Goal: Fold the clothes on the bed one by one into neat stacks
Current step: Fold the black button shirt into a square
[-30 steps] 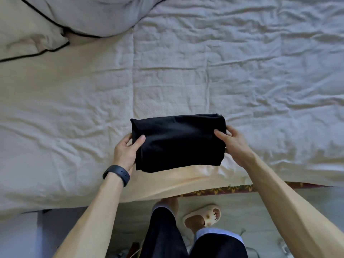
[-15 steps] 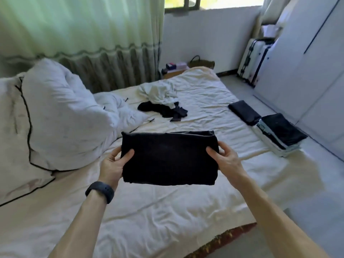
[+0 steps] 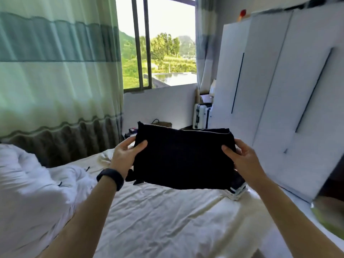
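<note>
A folded black garment (image 3: 183, 157) hangs in the air above the white bed (image 3: 167, 216). My left hand (image 3: 124, 158) grips its left edge, thumb on top. My right hand (image 3: 242, 159) grips its right edge the same way. Just under the garment's right corner, part of a stack of folded clothes (image 3: 237, 189) shows on the bed; the rest of it is hidden. A bit of dark loose cloth (image 3: 133, 178) peeks out below the garment's left corner.
A rumpled white duvet (image 3: 31, 185) fills the left side of the bed. White wardrobe doors (image 3: 279, 101) stand close on the right. A suitcase (image 3: 201, 116) and a window with green curtains (image 3: 55, 71) are at the far end.
Both hands lifted the folded black garment off the bed and carried it up and to the right, toward the stack by the wardrobe. My view rose from the sheet to the room.
</note>
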### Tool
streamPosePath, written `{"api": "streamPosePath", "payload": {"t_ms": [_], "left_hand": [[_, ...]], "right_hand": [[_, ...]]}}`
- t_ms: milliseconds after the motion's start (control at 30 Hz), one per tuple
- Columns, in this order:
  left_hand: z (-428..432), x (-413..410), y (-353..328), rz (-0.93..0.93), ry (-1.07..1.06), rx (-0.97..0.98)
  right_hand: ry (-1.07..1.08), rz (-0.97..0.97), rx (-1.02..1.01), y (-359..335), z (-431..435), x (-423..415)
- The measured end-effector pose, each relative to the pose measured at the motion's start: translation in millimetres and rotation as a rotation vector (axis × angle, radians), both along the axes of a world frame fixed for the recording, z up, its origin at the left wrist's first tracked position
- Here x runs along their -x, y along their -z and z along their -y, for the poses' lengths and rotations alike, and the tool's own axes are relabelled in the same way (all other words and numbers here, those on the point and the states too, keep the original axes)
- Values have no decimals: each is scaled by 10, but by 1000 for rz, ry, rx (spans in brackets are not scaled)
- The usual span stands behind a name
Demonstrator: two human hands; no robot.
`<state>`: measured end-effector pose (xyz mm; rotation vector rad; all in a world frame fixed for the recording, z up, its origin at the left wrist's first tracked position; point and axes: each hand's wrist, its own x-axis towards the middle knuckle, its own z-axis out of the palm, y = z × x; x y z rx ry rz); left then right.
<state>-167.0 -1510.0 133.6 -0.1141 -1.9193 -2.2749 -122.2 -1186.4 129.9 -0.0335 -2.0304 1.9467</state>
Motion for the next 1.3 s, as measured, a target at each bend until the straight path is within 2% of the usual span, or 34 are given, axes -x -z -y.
{"api": "streamPosePath", "payload": {"t_ms": [267, 433, 600, 967, 1200, 1300], "left_hand": [[-708, 627, -641, -183, 156, 51], [-1298, 961, -779, -349, 225, 166], [-2050, 1141, -563, -240, 375, 77], [-4013, 1440, -20, -15, 555, 4], [-5089, 1673, -112, -2, 569, 0], [-5473, 1883, -216, -24, 563, 9]], "right_hand": [[289, -137, -64, -582, -564, 41], [452, -180, -81, -610, -969, 4], [573, -139, -49, -362, -1542, -91], [575, -69, -11, -30, -3307, -139], [575, -82, -5, -168, -4389, 131], [578, -96, -63, -227, -4860, 387]]}}
